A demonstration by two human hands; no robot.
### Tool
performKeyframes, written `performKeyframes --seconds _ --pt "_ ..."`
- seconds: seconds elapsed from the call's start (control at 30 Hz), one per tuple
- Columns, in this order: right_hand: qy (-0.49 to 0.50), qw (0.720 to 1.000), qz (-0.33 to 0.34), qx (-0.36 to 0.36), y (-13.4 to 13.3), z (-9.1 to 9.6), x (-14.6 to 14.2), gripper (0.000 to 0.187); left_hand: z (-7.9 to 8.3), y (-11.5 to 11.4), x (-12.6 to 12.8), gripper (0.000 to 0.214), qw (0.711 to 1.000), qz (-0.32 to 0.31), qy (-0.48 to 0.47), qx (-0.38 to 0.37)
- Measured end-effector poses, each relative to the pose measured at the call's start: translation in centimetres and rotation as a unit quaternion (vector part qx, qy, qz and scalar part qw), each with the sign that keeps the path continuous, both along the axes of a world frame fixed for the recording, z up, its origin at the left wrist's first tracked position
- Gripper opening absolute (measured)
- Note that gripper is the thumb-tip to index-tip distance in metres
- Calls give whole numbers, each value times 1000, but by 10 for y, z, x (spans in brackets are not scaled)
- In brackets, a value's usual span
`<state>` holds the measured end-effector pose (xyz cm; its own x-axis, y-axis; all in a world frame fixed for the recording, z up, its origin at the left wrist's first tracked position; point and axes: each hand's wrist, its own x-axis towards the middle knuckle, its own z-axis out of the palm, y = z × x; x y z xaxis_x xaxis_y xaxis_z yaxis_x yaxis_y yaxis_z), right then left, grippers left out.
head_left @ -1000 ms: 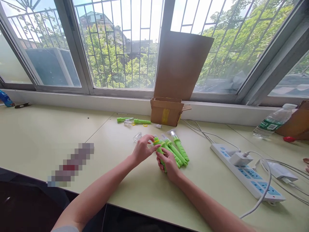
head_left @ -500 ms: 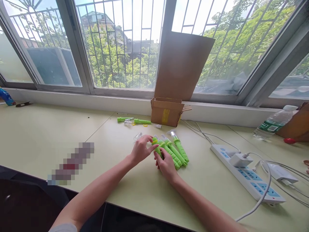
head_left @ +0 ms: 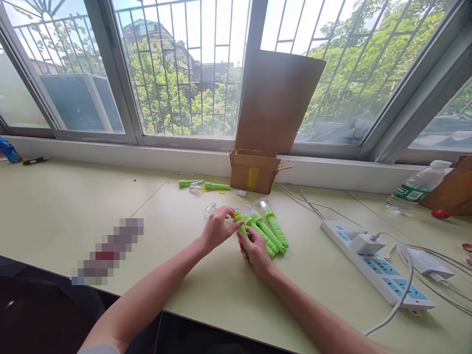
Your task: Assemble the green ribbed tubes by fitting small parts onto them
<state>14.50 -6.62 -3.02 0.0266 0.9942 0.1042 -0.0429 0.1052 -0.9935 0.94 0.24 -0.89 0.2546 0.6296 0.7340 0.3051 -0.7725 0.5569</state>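
Note:
My right hand (head_left: 257,251) wraps around a green plastic handle (head_left: 241,228), whose lower part is hidden in my fingers. At its upper end sits a yellow ring (head_left: 237,217). My left hand (head_left: 220,227) pinches that end, thumb on the near side and fingers at the ring. Just right of my hands lie several finished-looking green handles with clear tips, among them one with a clear T-shaped top (head_left: 276,226). A clear plastic piece (head_left: 209,210) rests beyond my left hand.
Farther back are loose green handles (head_left: 217,186), a yellow ring (head_left: 221,191) and clear parts (head_left: 195,189), before a cardboard box (head_left: 252,172). On the right lie a power strip (head_left: 376,268) with cables and a tilted water bottle (head_left: 418,189). A pixelated object (head_left: 110,253) is at left.
My right hand has shifted slightly on the green handle, and the handle's upper end has moved a little to the right. Both hands keep their grip on it.

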Motion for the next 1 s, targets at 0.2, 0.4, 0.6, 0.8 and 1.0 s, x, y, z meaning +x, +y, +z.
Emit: performKeyframes --seconds 0.2,0.4,0.6,0.8,1.0 --pt "31 999 9 -15 0 4 1 31 0 1 1 27 1000 -10 -1 4" --pt "57 998 21 -20 1 3 4 31 2 1 0 31 1000 -31 0 3" --pt "70 997 33 -25 1 3 5 30 1 1 -1 34 999 -50 -6 -3" --pt "-13 1000 -16 9 -2 1 -1 34 1 -1 -4 33 999 -47 -17 -7" --pt "-119 988 -78 60 -1 0 -3 39 2 -1 -7 33 1000 -13 16 23"
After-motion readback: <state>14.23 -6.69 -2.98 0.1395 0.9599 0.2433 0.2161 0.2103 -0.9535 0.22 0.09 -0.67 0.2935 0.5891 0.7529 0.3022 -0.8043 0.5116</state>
